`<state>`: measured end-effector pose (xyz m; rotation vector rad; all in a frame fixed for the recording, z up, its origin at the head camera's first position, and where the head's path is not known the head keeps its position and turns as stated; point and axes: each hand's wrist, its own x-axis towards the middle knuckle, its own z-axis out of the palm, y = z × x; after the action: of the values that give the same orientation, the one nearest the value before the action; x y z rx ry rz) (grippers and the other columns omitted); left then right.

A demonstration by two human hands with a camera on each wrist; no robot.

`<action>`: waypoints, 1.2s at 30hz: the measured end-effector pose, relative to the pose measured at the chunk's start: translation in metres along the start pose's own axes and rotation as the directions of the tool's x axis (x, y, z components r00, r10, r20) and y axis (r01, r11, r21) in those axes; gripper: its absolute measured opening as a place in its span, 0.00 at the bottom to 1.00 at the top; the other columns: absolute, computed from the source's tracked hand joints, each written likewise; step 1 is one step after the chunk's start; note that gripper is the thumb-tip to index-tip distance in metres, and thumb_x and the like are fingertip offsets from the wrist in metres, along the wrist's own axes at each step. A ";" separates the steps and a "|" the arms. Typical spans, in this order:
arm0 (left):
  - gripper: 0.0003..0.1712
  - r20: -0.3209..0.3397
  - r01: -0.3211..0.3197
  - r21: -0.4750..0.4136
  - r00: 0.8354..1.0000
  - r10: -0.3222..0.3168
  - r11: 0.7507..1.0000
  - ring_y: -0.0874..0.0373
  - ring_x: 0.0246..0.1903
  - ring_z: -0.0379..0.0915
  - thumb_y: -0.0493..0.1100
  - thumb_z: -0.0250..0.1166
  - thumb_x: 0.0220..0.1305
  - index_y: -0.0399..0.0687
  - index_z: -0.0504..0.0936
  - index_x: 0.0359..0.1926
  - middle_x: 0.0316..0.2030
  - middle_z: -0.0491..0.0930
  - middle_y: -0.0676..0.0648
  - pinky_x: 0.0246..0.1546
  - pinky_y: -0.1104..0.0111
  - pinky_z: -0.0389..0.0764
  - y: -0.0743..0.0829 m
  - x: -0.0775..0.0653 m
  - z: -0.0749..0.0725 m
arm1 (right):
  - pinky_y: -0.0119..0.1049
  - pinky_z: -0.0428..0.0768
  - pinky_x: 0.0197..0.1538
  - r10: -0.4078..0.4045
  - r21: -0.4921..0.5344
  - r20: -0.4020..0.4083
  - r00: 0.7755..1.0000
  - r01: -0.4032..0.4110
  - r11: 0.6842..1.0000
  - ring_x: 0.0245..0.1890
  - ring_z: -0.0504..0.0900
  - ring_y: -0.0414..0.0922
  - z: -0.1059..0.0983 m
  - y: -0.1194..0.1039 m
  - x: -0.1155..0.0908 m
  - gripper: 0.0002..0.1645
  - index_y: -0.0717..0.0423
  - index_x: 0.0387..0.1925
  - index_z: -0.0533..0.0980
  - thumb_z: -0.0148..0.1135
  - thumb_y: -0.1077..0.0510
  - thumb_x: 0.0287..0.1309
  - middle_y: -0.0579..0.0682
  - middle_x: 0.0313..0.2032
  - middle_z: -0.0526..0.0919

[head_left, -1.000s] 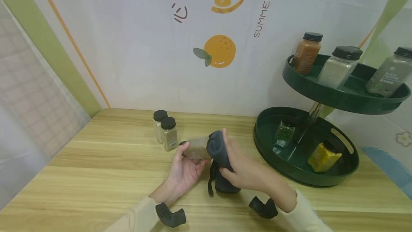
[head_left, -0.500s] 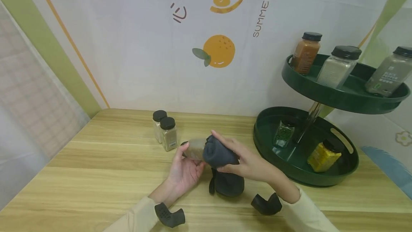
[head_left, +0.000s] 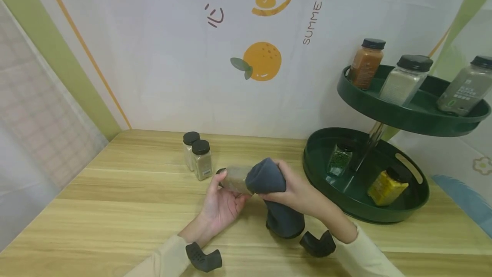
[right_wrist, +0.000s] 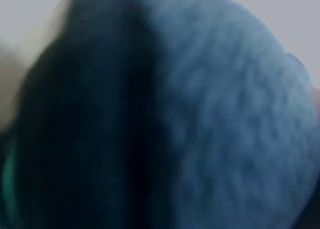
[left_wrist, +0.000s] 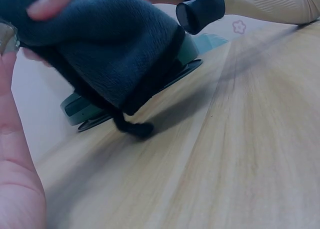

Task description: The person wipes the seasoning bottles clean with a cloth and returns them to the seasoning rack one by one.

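Lying on its side above the table, a spice jar (head_left: 235, 178) of brownish powder is held by my left hand (head_left: 223, 206), the thumb near its black cap. My right hand (head_left: 294, 189) grips a dark grey-blue cloth (head_left: 267, 176) that wraps the jar's base end. The rest of the cloth hangs below that hand toward the tabletop. In the left wrist view the hanging cloth (left_wrist: 120, 49) shows a dark edge and a hanging loop. Cloth (right_wrist: 235, 114) fills most of the right wrist view, blurred and close; the jar's base is hidden under it.
Two black-capped spice jars (head_left: 201, 159) stand on the wooden table (head_left: 115, 208) beyond my left hand. A green two-tier rack (head_left: 365, 213) at the right holds several jars, among them a yellow one (head_left: 387, 187) on the lower tier.
The cloth has turned and been regripped around the jar's base, and its hanging end has swung to the right. My left hand keeps the jar in nearly the same place.
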<state>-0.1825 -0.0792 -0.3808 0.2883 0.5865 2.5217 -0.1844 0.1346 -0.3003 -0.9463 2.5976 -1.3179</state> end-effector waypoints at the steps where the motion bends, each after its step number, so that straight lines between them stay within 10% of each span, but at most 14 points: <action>1: 0.23 -0.003 -0.004 0.000 1.000 0.004 1.000 0.60 0.31 0.82 0.60 0.38 0.68 0.47 0.65 0.47 0.34 0.80 0.48 0.35 0.78 0.80 0.000 0.000 0.000 | 0.36 0.79 0.41 -0.020 -0.048 -0.009 1.000 0.019 0.999 0.42 0.78 0.46 -0.001 0.000 0.000 0.40 0.56 0.60 0.61 0.70 0.54 0.49 0.55 0.49 0.76; 14: 0.21 -0.028 0.009 0.095 1.000 -0.007 0.995 0.59 0.32 0.82 0.57 0.36 0.70 0.47 0.61 0.51 0.35 0.78 0.48 0.35 0.77 0.80 -0.001 0.000 0.002 | 0.46 0.80 0.45 -0.196 -0.294 -0.304 0.932 0.104 0.950 0.44 0.80 0.47 0.000 -0.010 0.000 0.36 0.54 0.55 0.69 0.73 0.57 0.43 0.51 0.46 0.80; 33: 0.22 -0.123 -0.059 0.036 0.990 0.063 0.998 0.59 0.30 0.81 0.59 0.38 0.67 0.47 0.59 0.50 0.33 0.79 0.49 0.32 0.78 0.79 -0.001 0.002 0.000 | 0.34 0.73 0.32 -0.073 -0.515 -0.052 0.996 0.036 0.856 0.30 0.75 0.39 0.000 -0.005 -0.004 0.27 0.50 0.48 0.67 0.67 0.63 0.45 0.46 0.36 0.79; 36: 0.23 -0.119 -0.053 0.053 0.991 0.059 0.997 0.59 0.30 0.81 0.58 0.37 0.67 0.47 0.57 0.53 0.34 0.79 0.48 0.33 0.78 0.79 -0.001 0.002 0.000 | 0.39 0.77 0.32 -0.045 -0.613 -0.085 0.995 -0.017 0.790 0.32 0.78 0.43 -0.004 -0.007 -0.006 0.30 0.49 0.49 0.68 0.68 0.64 0.42 0.48 0.39 0.80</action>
<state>-0.1836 -0.0778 -0.3815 0.1738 0.6981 2.5949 -0.1773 0.1378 -0.2941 -0.9795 3.1696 -0.4956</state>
